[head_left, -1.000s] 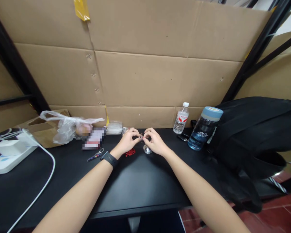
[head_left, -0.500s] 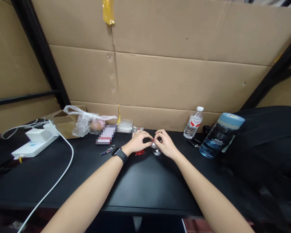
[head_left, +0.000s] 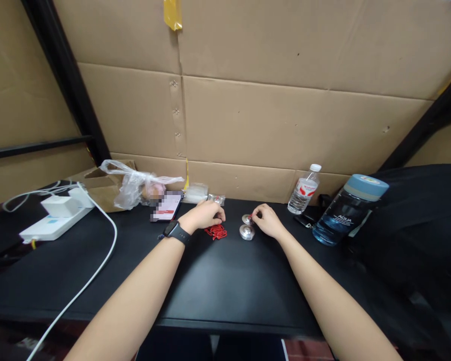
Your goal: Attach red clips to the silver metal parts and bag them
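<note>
Two round silver metal discs [head_left: 247,232] with raised middles lie close together on the black tabletop, one behind the other. My right hand [head_left: 266,220] is closed in a pinch at the right edge of the rear, smaller-looking disc [head_left: 246,219], where a bit of red shows. To the left, my left hand [head_left: 205,215] hovers over a bundle of red cord [head_left: 217,231]. Its fingers curl downward with the thumb slightly apart, and I see nothing between them. A black watch [head_left: 177,232] is on the left wrist.
Behind my left hand are a phone [head_left: 168,205], a clear packet [head_left: 196,193] and a tied plastic bag [head_left: 135,186]. A white power strip [head_left: 54,223] with a cable sits left. On the right stand a water bottle [head_left: 304,190], a large blue-lidded bottle [head_left: 346,213] and black fabric [head_left: 417,240].
My hands have parted from their shared hold above the silver disc. My left hand has moved left over the red cord; my right has shifted slightly right. Two discs now show instead of one.
</note>
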### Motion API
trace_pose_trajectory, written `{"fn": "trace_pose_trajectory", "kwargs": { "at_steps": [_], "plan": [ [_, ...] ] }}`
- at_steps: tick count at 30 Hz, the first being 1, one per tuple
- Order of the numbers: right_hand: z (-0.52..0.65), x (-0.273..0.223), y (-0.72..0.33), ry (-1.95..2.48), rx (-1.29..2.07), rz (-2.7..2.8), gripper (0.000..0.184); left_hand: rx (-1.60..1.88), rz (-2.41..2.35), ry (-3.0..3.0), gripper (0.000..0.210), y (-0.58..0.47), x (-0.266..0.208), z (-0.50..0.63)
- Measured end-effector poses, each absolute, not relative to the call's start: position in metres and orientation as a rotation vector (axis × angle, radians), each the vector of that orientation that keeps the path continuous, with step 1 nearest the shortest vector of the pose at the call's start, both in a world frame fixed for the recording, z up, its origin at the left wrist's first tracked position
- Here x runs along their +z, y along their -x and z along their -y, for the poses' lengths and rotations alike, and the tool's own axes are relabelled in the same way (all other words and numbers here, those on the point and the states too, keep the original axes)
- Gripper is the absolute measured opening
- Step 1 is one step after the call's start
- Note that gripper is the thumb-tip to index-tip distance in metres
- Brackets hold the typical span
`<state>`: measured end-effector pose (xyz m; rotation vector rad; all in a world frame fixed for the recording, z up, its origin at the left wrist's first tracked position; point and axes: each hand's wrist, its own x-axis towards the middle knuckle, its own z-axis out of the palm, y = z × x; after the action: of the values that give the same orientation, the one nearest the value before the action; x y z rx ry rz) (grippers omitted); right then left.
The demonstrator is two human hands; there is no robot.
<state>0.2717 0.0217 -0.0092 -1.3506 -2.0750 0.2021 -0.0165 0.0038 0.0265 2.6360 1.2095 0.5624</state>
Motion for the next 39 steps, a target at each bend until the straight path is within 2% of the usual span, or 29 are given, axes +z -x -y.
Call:
{"fn": "trace_pose_trajectory", "kwargs": {
  "at_steps": [2, 7, 10, 14, 22, 26, 33, 39],
  "plan": [
    [-0.016, 0.000, -0.274, 1.301, 0.195, 2.102, 0.006, 0.556, -1.202, -2.657, 0.019, 0.014, 0.025, -0.003],
    [0.007, 0.026, -0.275, 1.021, 0.470, 2.427, 0.037, 0.567, -1.240, -2.656, 0.017, 0.011, 0.020, -0.003],
    [0.015, 0.032, -0.272, 0.998, 0.551, 2.552, 0.053, 0.500, -1.282, -2.688, 0.015, 0.011, 0.023, 0.001],
    [0.017, 0.031, -0.270, 1.052, 0.641, 2.566, 0.050, 0.439, -1.340, -2.707, 0.012, 0.008, 0.029, 0.005],
    [0.016, 0.034, -0.272, 1.037, 0.709, 2.466, 0.041, 0.800, -1.166, -2.448, 0.008, 0.003, 0.033, 0.007],
    [0.015, 0.031, -0.266, 0.992, 0.685, 2.245, 0.043, 0.989, -1.089, -2.277, 0.017, 0.001, 0.027, 0.002],
    [0.021, 0.023, -0.237, 0.786, 0.878, 1.810, 0.049, 1.179, -0.961, -2.071, 0.018, -0.013, 0.026, 0.003],
    [0.029, 0.020, -0.218, 0.754, 0.892, 1.651, 0.052, 1.317, -0.892, -2.001, 0.011, -0.022, 0.029, 0.005]
  ]
}}
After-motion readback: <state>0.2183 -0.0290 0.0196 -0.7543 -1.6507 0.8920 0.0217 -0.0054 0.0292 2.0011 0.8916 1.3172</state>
